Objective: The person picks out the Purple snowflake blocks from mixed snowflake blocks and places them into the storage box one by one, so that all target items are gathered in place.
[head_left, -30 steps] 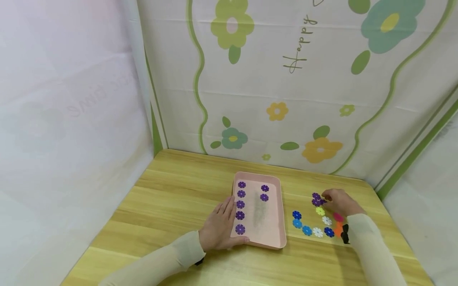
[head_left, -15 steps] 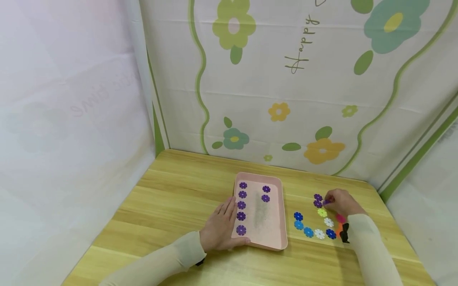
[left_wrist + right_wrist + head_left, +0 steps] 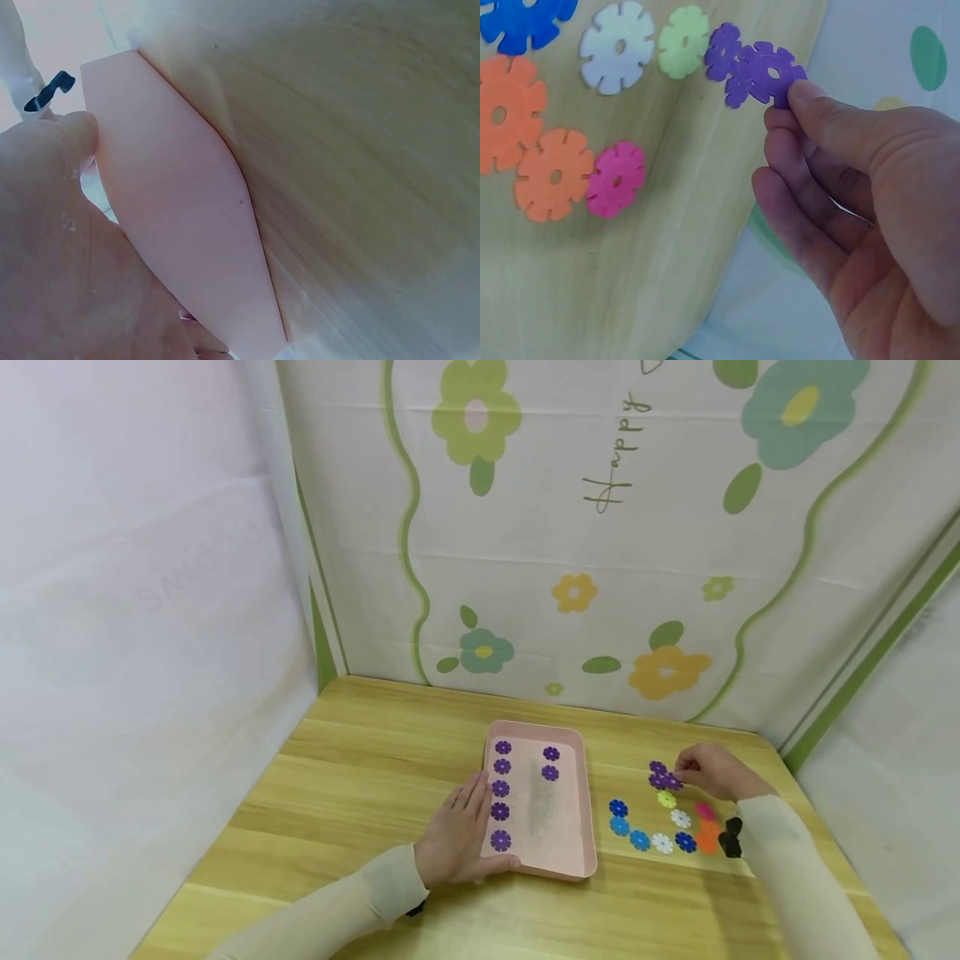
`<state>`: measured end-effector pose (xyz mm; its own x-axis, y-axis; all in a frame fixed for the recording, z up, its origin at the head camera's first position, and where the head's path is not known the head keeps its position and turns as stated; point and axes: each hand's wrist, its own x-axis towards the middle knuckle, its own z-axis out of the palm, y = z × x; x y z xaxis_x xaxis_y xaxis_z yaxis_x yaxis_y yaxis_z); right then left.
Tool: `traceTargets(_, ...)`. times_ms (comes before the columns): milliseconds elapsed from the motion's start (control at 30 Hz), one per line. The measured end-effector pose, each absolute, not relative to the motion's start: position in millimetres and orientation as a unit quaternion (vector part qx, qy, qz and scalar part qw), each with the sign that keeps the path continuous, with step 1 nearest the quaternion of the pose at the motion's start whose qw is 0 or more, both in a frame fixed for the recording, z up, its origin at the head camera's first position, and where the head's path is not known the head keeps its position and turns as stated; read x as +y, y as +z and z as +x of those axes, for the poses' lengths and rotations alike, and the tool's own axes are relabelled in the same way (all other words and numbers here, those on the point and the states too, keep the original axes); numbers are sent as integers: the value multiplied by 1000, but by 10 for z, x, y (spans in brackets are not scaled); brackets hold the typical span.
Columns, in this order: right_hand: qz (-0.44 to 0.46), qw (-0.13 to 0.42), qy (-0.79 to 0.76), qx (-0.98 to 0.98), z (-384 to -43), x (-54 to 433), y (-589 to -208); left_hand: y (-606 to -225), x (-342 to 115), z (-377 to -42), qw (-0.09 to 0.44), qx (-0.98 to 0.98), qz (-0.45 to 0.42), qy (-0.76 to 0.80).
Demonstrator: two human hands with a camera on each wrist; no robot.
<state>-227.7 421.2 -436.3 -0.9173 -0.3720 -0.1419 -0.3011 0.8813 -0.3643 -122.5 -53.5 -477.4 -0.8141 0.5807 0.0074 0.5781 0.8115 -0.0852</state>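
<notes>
My right hand [image 3: 716,771] pinches a purple notched plastic disc [image 3: 772,73] between thumb and fingertips. In the right wrist view it overlaps two other purple discs [image 3: 724,51]. The other fingers curl under the thumb. At the pink tray [image 3: 555,860], my left hand [image 3: 457,835] rests on the near left corner, fingers straight along the left rim and thumb along the near edge. The left wrist view shows the tray's outer wall [image 3: 172,180] beside this hand. Inside the tray, several purple discs [image 3: 500,788] form a left column, and two more purple discs [image 3: 551,772] lie upper right.
Right of the tray, more discs curve along the wooden table [image 3: 360,760]: blue [image 3: 618,808], light blue [image 3: 640,839], white [image 3: 662,843], yellow-green [image 3: 667,799], orange [image 3: 707,837], pink [image 3: 705,811] and black [image 3: 731,838]. A flowered cloth wall [image 3: 525,527] stands behind.
The right hand has shifted slightly away from me, and its purple disc now overlaps the other purple ones. More of the orange and black discs shows. The left hand stays at the tray.
</notes>
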Motion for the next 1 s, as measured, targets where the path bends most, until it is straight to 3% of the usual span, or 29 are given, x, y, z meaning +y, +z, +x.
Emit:
traceTargets(767, -244, 151, -176, 942, -2266, 3137, -3901, -4741, -555, -1211, 4, -954, -295, 45)
traceTargets(1000, -301, 133, -155, 931, -2309, 2755, -3863, -4735, -547, -1220, 8, -953, -298, 46)
